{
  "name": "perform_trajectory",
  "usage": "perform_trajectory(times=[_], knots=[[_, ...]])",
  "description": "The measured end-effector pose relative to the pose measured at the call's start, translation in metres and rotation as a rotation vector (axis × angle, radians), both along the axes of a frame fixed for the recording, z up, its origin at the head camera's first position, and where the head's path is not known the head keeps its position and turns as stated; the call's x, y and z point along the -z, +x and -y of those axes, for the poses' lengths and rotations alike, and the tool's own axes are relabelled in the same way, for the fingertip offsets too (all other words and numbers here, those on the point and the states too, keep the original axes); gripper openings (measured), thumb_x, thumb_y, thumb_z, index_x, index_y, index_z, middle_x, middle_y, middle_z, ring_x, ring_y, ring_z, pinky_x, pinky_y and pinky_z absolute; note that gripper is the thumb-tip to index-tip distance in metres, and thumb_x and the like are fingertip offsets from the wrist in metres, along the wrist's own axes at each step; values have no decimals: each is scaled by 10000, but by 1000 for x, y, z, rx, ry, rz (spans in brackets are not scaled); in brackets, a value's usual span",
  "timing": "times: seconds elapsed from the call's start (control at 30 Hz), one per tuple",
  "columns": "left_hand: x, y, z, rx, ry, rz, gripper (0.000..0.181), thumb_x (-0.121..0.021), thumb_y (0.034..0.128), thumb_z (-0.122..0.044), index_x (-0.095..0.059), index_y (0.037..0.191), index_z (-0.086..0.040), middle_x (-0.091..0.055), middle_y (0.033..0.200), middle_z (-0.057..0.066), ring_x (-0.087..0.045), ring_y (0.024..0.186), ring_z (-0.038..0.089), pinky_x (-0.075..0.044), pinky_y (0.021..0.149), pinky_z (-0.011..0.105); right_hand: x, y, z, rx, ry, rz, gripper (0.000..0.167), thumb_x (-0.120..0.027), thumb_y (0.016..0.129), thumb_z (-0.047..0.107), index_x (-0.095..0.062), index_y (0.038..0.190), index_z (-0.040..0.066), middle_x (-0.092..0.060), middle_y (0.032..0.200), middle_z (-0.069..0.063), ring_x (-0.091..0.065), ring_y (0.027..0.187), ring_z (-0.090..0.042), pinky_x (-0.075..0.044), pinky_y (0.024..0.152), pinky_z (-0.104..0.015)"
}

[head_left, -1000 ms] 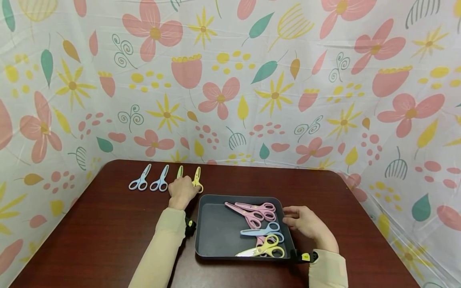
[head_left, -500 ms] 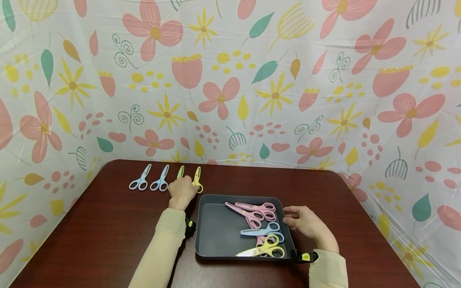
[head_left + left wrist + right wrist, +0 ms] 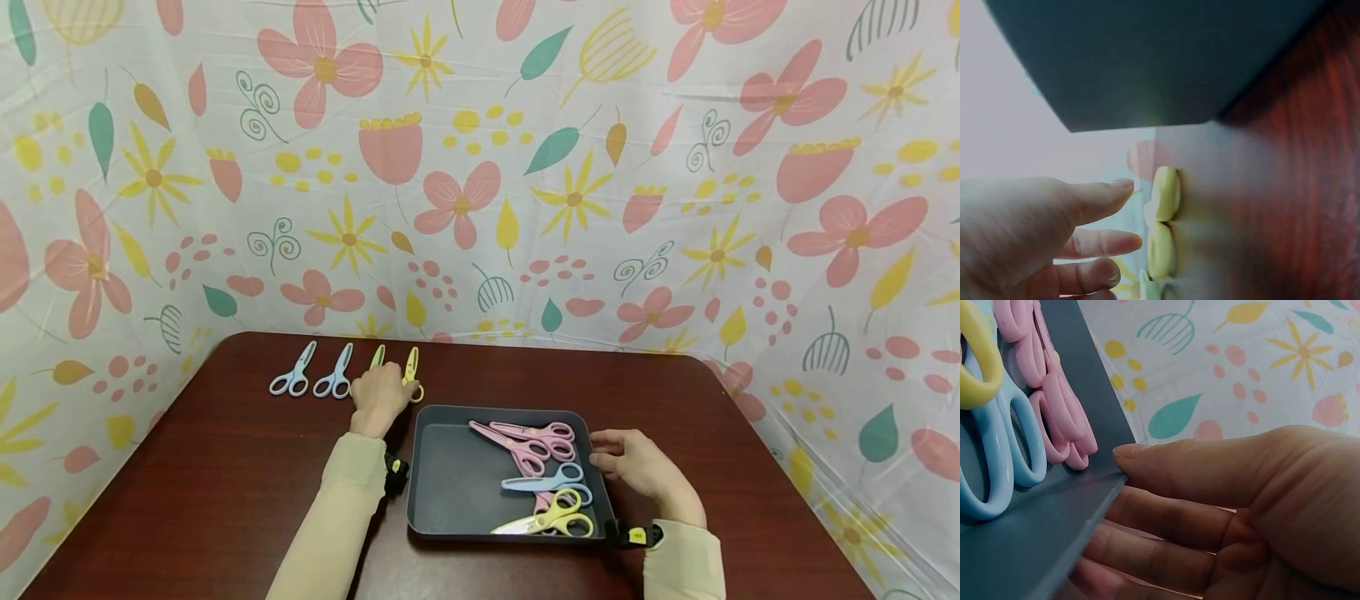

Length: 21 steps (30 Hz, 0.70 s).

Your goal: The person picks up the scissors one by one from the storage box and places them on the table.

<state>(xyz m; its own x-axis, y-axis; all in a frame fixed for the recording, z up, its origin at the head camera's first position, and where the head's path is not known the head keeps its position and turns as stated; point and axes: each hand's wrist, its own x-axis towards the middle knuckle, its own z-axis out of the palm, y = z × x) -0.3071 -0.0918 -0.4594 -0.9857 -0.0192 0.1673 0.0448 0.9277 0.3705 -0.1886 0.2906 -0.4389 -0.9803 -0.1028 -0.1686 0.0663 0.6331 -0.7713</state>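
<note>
My left hand (image 3: 381,393) reaches over the green scissors (image 3: 378,357), hiding their handles; whether it touches them cannot be told. Beside its thumb lie yellow scissors (image 3: 412,367). The left wrist view shows the thumb and fingers (image 3: 1124,242) apart, near the yellow handles (image 3: 1160,250), with a bit of green (image 3: 1150,289) below. My right hand (image 3: 643,468) is at the right wall of the grey tray (image 3: 450,475); in the right wrist view its thumb (image 3: 1179,467) lies on the rim, fingers outside. Inside the tray are several pink (image 3: 517,450), blue (image 3: 543,482) and yellow scissors (image 3: 540,522).
Two blue scissors (image 3: 292,379) (image 3: 334,381) lie side by side at the back left of the brown table (image 3: 225,467), blades toward the patterned curtain (image 3: 480,167). The tray stands right of the left forearm (image 3: 330,517).
My left hand has shifted slightly, its thumb now covering more of the yellow scissors on the table. The visible green blade sits marginally farther right. The right hand and tray have stayed put.
</note>
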Motion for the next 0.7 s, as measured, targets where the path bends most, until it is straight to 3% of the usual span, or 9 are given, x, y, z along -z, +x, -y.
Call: perform_trajectory(times=[0.23, 0.47, 0.7], knots=[[-12, 9, 0, 64, 29, -4, 373, -677, 918, -370, -567, 641, -147, -459, 503, 12, -423, 425, 187, -257, 409, 308, 2, -1, -1, -6, -1, 5, 385, -663, 895, 11, -581, 1259, -86, -676, 1102, -180, -678, 901, -231, -559, 730, -401], [-32, 29, -2, 124, 70, -81, 296, -673, 927, -332, -608, 690, -167, -482, 525, -6, -446, 453, 186, -281, 414, 304, 1, -2, -2, -17, 14, -3, 387, -667, 902, 40, -583, 1258, -85, -662, 1130, -188, -675, 892, -233, -557, 731, -409], [-47, 50, -20, 196, 33, -80, 239, -696, 906, -346, -638, 767, -160, -492, 558, -35, -458, 463, 153, -324, 405, 293, 0, -1, -1, -25, 14, -9, 381, -662, 901, 26, -583, 1257, -86, -660, 1129, -193, -674, 891, -236, -558, 736, -406]])
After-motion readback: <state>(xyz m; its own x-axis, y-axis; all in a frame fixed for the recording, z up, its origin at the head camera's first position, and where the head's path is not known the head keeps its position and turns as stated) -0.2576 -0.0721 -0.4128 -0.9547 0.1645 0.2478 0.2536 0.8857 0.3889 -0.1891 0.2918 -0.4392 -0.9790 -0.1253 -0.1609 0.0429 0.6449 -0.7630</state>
